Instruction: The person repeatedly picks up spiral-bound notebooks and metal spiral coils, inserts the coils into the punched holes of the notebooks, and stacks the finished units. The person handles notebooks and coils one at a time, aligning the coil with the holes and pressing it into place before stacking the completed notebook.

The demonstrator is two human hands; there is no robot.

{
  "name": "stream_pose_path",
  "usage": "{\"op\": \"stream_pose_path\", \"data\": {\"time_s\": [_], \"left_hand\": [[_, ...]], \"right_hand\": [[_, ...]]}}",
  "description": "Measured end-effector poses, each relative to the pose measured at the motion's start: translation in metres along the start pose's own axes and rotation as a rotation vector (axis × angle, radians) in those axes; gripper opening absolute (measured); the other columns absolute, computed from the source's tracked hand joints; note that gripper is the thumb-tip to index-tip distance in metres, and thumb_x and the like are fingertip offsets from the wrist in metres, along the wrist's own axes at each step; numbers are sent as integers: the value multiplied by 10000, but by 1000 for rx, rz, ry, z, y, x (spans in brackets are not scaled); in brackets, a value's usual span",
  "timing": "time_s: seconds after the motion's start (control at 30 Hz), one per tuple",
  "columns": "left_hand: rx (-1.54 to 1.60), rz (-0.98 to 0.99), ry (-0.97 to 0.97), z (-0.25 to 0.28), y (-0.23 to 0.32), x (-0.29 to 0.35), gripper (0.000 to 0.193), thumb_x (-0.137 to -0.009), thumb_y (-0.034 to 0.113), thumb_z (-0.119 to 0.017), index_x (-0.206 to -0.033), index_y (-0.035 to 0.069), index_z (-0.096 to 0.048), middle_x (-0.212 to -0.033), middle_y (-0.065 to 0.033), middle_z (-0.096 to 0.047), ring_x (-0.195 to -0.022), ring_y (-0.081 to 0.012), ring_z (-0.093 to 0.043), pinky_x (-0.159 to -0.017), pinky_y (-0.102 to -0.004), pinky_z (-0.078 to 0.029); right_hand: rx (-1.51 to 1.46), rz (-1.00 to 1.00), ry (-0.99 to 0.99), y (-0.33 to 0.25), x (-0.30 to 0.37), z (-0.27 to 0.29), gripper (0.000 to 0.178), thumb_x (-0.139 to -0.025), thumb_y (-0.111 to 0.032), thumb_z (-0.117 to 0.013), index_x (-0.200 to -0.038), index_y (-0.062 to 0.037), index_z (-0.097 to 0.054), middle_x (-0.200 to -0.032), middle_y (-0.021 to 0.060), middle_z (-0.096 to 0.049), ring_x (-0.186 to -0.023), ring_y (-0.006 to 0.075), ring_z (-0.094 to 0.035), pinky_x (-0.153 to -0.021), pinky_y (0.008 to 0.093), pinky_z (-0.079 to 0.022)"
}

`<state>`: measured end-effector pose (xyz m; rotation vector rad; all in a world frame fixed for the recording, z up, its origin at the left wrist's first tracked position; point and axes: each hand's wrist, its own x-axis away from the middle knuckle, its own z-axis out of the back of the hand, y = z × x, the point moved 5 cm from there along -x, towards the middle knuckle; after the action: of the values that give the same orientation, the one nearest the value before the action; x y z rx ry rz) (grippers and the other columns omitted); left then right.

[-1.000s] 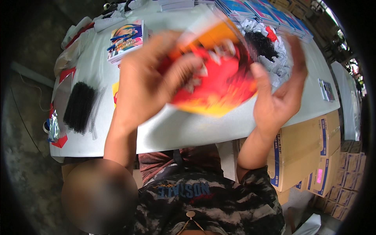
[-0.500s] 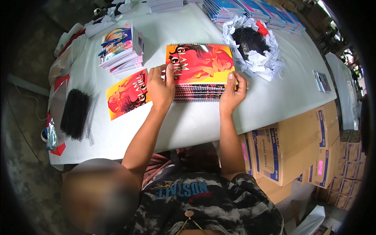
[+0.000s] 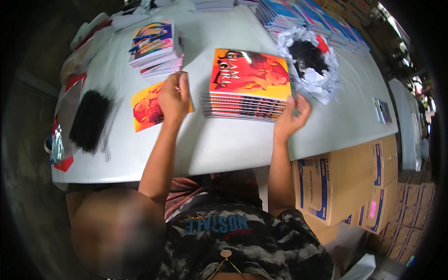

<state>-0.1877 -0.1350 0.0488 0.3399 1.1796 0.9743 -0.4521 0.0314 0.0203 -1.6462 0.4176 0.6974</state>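
Observation:
A stack of spiral notebooks (image 3: 249, 74) with red and yellow covers lies in the middle of the table, wire coils showing along its front and left sides. By its front right corner is my right hand (image 3: 292, 119), thumb and fingers apart, with the fingertips at the stack's edge. To the left, my left hand (image 3: 173, 100) is over a loose red and yellow cover sheet or booklet (image 3: 147, 112) and hides its right part. That hand is slightly blurred; its thumb stands apart from the half-curled fingers, and no held thing shows.
Black wire coils (image 3: 91, 121) lie at the left. Behind the cover stands a notebook stack (image 3: 156, 51) with blue pens on top. Crumpled white paper (image 3: 322, 81) surrounds black coils at the right; blue notebook stacks (image 3: 303, 18) stand farther back. Cardboard boxes (image 3: 345, 182) are beside the table.
My left hand has let go of the top notebook and moved left to the loose cover. The top notebook now rests squarely on the stack; my right hand has loosened at its corner.

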Motion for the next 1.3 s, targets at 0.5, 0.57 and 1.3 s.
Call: {"op": "stream_pose_path", "data": {"time_s": [0.5, 0.57, 1.3], "left_hand": [[-345, -53, -854, 124, -13, 114, 563, -749, 380, -631, -1252, 149, -528, -1345, -95, -459, -1191, -306, -438, -974, -428, -326], [-295, -54, -886, 138, -13, 124, 616, -745, 459, -624, -1250, 120, -525, -1340, -98, -465, -1174, -300, -460, -973, -422, -330], [606, 258, -222, 133, -4, 98, 265, -804, -21, -577, -1038, 18, -459, -972, -107, -568, -881, -150, -532, -848, -286, -413]], "right_hand": [[-15, 566, -1472, -113, 188, 11, 542, -703, -163, -700, -1219, -141, -534, -1228, 29, -486, -1238, 213, -406, -1023, 465, -316], [-136, 572, -1351, -116, 173, 4, 384, -718, -107, -669, -1099, -122, -623, -1105, 21, -563, -1142, 191, -511, -1003, 434, -357], [-704, -296, -1079, -131, 99, -45, 261, -678, 25, -766, -897, 9, -626, -861, 100, -651, -777, 180, -654, -725, 267, -514]]}}
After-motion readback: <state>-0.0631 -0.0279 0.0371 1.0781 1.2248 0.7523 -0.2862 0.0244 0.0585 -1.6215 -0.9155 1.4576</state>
